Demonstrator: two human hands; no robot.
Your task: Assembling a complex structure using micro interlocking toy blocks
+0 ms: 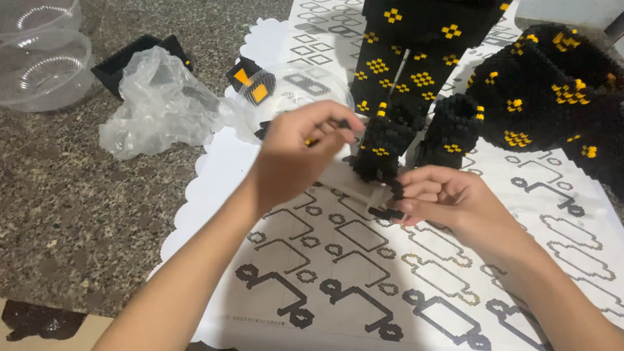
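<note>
Under both hands — left hand [292,156], right hand [448,201] — half-hidden black brick piece [385,212].

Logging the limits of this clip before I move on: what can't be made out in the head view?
- Tall black-and-yellow brick model: top cut off by the upper edge.
- Small black piece at the left hand fingertips: motion blur hides its shape.
- Small black brick part at the right hand: partly covered by fingers.
- Clear plastic bowl: contents hidden behind the left hand and glare.
- Second black brick section: cut off at the right edge.
</note>
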